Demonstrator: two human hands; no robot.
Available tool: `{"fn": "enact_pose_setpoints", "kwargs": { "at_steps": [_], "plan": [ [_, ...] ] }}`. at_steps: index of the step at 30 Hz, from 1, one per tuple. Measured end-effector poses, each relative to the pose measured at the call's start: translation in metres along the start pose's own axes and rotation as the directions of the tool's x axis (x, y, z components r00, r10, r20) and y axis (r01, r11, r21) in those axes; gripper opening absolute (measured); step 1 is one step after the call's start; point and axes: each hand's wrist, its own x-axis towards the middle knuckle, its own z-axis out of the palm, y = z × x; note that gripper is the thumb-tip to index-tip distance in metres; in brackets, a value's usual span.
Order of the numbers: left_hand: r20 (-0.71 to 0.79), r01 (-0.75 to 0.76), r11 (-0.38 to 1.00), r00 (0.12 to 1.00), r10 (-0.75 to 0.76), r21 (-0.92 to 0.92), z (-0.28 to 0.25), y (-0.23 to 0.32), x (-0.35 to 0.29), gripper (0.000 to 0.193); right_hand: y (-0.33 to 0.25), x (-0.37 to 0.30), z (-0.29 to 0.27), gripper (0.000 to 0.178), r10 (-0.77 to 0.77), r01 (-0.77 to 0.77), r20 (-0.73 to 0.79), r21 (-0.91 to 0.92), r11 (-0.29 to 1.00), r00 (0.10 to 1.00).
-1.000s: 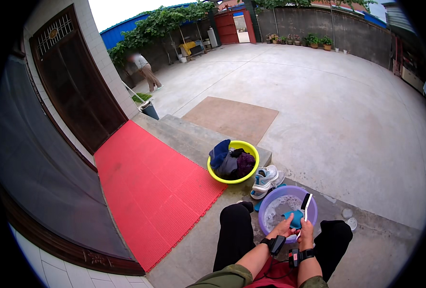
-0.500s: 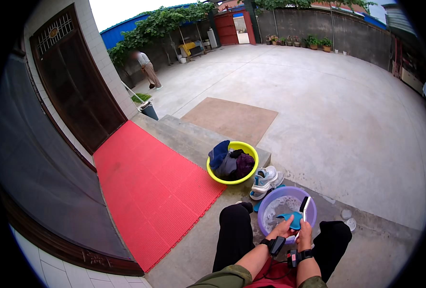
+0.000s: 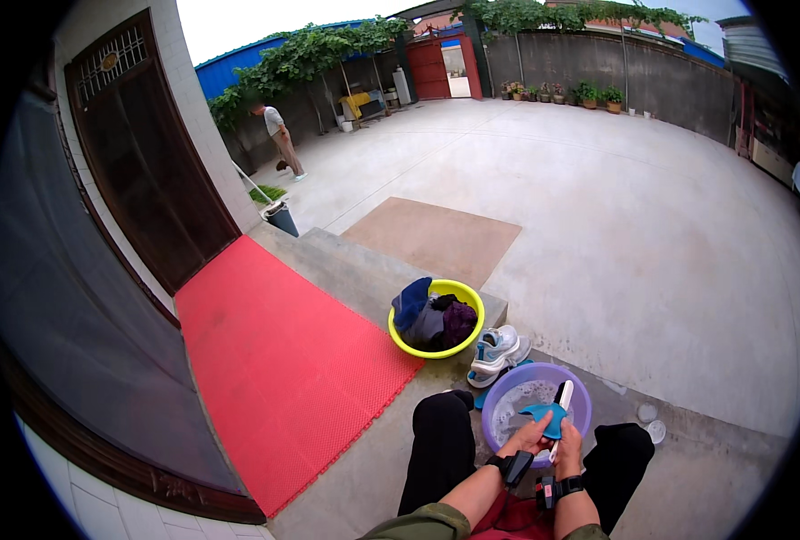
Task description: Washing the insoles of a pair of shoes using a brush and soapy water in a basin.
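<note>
Over a purple basin (image 3: 584,396) of foamy water, my left hand (image 3: 531,436) grips a blue shoe insole (image 3: 549,415) with its fingers closed round it. My right hand (image 3: 567,441) is closed round a white-handled brush (image 3: 565,394), whose upper end rises past the insole; its dark bristles show only in part. The hands are close together, the brush against or just beside the insole. A pair of grey-white sneakers (image 3: 494,349) stands just beyond the basin, with another blue piece (image 3: 480,400) lying partly hidden by the basin's left side.
A yellow basin (image 3: 431,354) of dark clothes stands beyond the sneakers, beside the red mat (image 3: 265,351). Steps (image 3: 328,247) lead down to the concrete yard. Two small round pale items (image 3: 655,431) lie right of the purple basin. Far left, a person (image 3: 283,139) stands near a grey bucket (image 3: 280,218).
The brush has tilted and shifted left toward the insole, its bristles turned mostly out of sight. The insole is angled differently in my left hand. The distant person stands more upright.
</note>
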Motion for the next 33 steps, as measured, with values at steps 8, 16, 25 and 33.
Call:
{"fn": "enact_pose_setpoints", "kwargs": {
  "at_steps": [8, 16, 25, 33],
  "plan": [
    [-0.025, 0.003, 1.000, 1.000, -0.003, 0.019, 0.001, 0.006, -0.006, 0.025, -0.005, -0.004, 0.009, 0.029, -0.043, 0.046, 0.078, -0.037, 0.998, 0.996],
    [0.052, 0.012, 0.999, 0.999, -0.014, 0.039, 0.000, 0.013, -0.010, 0.025, -0.006, -0.001, 0.012, 0.027, -0.160, 0.183, 0.124, -0.206, 0.961, 0.979],
    [0.105, 0.017, 0.996, 0.994, -0.026, 0.091, 0.004, 0.004, -0.012, 0.018, 0.032, 0.013, -0.024, 0.030, -0.338, 0.339, 0.055, -0.287, 0.896, 0.940],
    [0.032, -0.042, 0.999, 0.999, 0.043, -0.021, -0.007, -0.004, 0.011, 0.016, -0.006, -0.007, 0.005, 0.036, -0.396, 0.361, 0.076, -0.593, 0.720, 0.915]
  ]
}}
